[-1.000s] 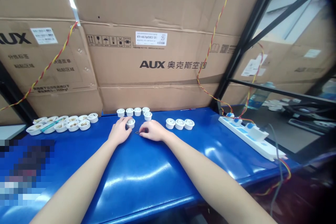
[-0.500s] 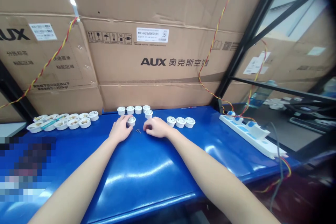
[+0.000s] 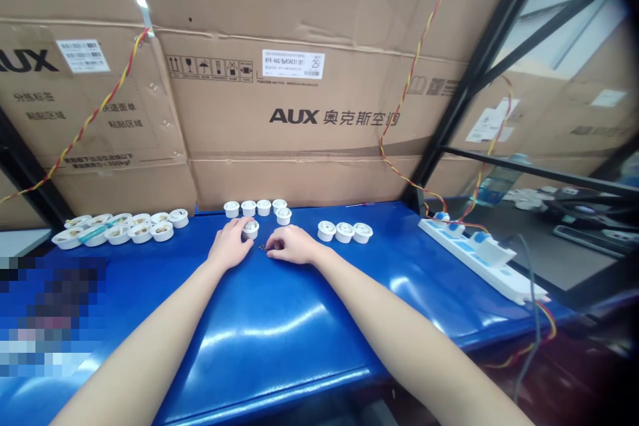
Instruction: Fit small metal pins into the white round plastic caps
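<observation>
My left hand (image 3: 230,244) is closed around the left side of a small round white cup (image 3: 250,229) standing on the blue table. Just right of it, my right hand (image 3: 291,244) has its fingertips down at a few tiny dark screws (image 3: 262,248); whether it pinches one is too small to tell. Behind the hands stands a row of several white cups (image 3: 248,209), with a single cup (image 3: 283,215) in front of its right end. Three more white cups (image 3: 344,232) sit side by side to the right of my right hand.
Several white cups with small parts inside (image 3: 118,233) are grouped at the left, a teal tool (image 3: 100,231) lying across them. A white power strip (image 3: 479,263) lies at the right. Large cardboard boxes (image 3: 299,146) stand behind the blue table (image 3: 279,319), with a twisted cable (image 3: 399,106) hanging before them.
My right hand has moved slightly left and down, onto the screws. My left hand stays at the same cup.
</observation>
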`<state>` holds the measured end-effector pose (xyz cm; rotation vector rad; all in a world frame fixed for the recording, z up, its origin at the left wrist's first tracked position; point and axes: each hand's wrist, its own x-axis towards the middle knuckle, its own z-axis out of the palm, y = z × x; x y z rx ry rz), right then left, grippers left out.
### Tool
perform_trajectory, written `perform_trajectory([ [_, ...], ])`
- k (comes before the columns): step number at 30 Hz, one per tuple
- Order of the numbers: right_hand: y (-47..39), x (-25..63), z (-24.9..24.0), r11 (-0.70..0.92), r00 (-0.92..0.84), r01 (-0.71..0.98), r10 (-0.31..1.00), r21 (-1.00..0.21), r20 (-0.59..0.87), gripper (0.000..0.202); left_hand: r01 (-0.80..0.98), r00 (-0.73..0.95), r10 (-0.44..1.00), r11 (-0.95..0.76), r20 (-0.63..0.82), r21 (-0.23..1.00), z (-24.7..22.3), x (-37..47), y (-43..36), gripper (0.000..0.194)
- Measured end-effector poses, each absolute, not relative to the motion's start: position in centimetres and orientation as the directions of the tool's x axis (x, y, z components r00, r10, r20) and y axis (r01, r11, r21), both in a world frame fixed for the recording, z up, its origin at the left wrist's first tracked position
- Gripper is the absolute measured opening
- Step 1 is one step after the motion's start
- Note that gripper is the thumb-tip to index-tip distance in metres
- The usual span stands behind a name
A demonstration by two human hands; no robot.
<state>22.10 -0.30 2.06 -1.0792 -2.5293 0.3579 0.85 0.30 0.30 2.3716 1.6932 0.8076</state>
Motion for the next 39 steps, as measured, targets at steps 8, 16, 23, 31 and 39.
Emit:
perform_trajectory([
  [8,-0.3,21.9,2.1,0.671,-0.646,0.636,0.733,-0.380,0.214,0.011,0.843,0.245,0.904,-0.378,0.351,0.383,0.3,0.8,0.4,0.052],
  [16,-0.4,22.2,2.5,0.689,-0.672,0.660,0.720,-0.301,0.174,0.011,0.836,0.240,0.903,-0.379,0.356,0.397,0.3,0.8,0.4,0.050],
  [23,-0.5,21.8,2.2,0.626,-0.576,0.646,0.775,-0.437,0.258,0.013,0.768,0.286,0.750,-0.551,0.596,0.326,1.9,1.3,-0.9,0.033],
  [31,0.0,21.3,1.7,0.479,-0.516,0.360,0.817,-0.801,0.258,0.020,0.720,0.453,0.692,-0.656,0.562,0.227,1.9,2.3,-1.5,0.023],
  [39,-0.3,21.0,1.9,0.369,-0.439,0.254,0.868,-0.894,0.234,0.020,0.765,0.335,0.727,-0.581,0.599,0.276,1.8,2.3,-1.6,0.026],
])
